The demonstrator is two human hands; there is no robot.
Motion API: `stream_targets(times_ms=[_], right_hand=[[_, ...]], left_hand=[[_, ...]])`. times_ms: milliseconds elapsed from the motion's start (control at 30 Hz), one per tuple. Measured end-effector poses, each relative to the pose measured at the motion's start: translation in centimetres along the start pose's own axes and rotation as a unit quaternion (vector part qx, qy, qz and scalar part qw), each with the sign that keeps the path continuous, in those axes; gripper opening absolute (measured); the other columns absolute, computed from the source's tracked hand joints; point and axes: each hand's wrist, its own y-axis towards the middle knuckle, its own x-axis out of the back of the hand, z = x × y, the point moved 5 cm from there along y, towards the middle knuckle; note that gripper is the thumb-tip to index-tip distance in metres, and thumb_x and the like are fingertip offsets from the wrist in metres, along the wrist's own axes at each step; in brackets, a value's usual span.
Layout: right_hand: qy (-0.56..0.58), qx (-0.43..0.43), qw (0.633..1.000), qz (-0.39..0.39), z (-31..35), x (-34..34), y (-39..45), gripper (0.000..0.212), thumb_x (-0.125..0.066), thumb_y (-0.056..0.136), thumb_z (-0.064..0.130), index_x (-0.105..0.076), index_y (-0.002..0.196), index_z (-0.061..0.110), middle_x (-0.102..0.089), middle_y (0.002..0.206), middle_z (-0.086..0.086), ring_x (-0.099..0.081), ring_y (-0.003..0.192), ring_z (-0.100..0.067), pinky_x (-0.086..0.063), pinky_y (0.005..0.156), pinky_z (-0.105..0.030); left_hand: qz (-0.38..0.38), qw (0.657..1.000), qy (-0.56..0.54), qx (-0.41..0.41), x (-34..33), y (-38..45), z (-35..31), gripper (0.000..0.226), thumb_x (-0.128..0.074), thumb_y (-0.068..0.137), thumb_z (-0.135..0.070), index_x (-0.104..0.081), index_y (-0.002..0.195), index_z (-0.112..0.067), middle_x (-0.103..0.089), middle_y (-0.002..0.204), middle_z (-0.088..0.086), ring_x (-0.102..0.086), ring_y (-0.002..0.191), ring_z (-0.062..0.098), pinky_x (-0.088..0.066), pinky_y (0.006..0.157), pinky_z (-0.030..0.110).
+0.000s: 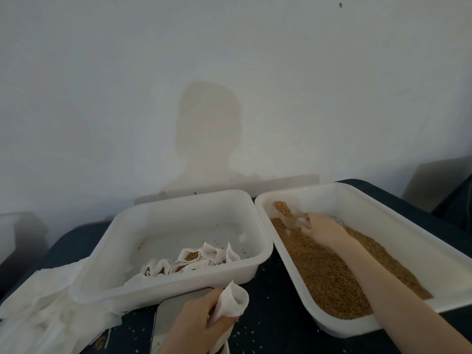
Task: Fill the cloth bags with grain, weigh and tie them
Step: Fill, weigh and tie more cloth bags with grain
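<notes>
So, lower middle of the frame: left hand (198, 320) gripping an empty white cloth bag (233, 300), mouth of it held open and pointing up, just above a flat scale (176, 318) on the dark table (275, 325). Right side: right hand (323, 229) reaching into the white tub (383, 198) of brown grain (329, 274), fingers curled round a clear scoop (290, 218) with some grain heaped in it near the tub's far left corner. Middle of the frame: second white tub (178, 284), holding a few filled cloth bags (199, 259) with their tops open, bunched at the near wall. Lower left: pile of spare white cloth (43, 305), partly tucked under that tub. Loose grains scattered over the table between the tubs. Behind everything, a pale wall (102, 98) with a yellowish stain (208, 129) in the centre.
</notes>
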Motion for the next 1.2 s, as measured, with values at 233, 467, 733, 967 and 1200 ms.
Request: stream_targets(times_ms=[233,467,733,967,1200], right_hand=[[-0.007,-0.01,1.0,-0.012,-0.3,0.7,-0.1,0.03,-0.045,0.098,0.026,-0.044,0.124,0.012,-0.06,0.109,-0.007,-0.056,0.089,-0.023,-0.046,0.077,-0.033],[0.005,-0.002,1.0,-0.027,-0.3,0.9,-0.3,0.034,-0.046,0.096,0.034,-0.046,0.123,0.014,-0.056,0.094,-0.002,-0.055,0.082,-0.02,-0.043,0.068,-0.031],[-0.005,-0.008,0.999,-0.049,-0.8,1.6,-0.1,0.029,-0.051,0.091,0.044,-0.054,0.112,0.023,-0.057,0.084,0.006,-0.055,0.076,-0.014,-0.048,0.071,-0.032],[0.058,0.108,0.99,-0.066,2.5,2.9,-0.9,0.027,-0.055,0.093,0.038,-0.056,0.119,0.031,-0.06,0.096,0.01,-0.059,0.082,-0.01,-0.052,0.076,-0.032],[0.134,0.285,0.949,0.026,9.4,2.7,-4.4,0.031,-0.062,0.092,0.021,-0.061,0.118,0.037,-0.062,0.08,0.012,-0.053,0.069,0.004,-0.044,0.067,-0.012]], left_hand=[[-0.004,1.0,-0.026,0.012,0.5,-0.7,1.1,0.022,-0.049,0.083,-0.061,-0.059,0.094,-0.044,-0.054,0.088,-0.038,-0.039,0.092,-0.031,-0.027,0.082,-0.004],[0.045,0.991,-0.118,0.046,-0.1,0.0,1.3,0.013,-0.062,0.084,-0.045,-0.06,0.084,-0.032,-0.065,0.075,-0.002,-0.054,0.069,-0.008,-0.042,0.068,0.009],[0.078,0.989,-0.105,0.072,0.4,0.0,2.3,0.012,-0.061,0.085,-0.045,-0.052,0.093,-0.048,-0.056,0.075,-0.041,-0.052,0.065,-0.016,-0.038,0.058,0.008],[0.052,0.986,-0.123,0.101,2.7,-0.9,5.1,0.017,-0.066,0.083,-0.04,-0.052,0.091,-0.047,-0.058,0.082,-0.039,-0.054,0.075,-0.016,-0.041,0.064,0.005],[0.014,0.987,-0.08,0.137,5.5,-2.0,8.5,0.023,-0.065,0.084,-0.039,-0.044,0.092,-0.047,-0.06,0.085,-0.022,-0.055,0.078,-0.013,-0.043,0.067,0.006]])
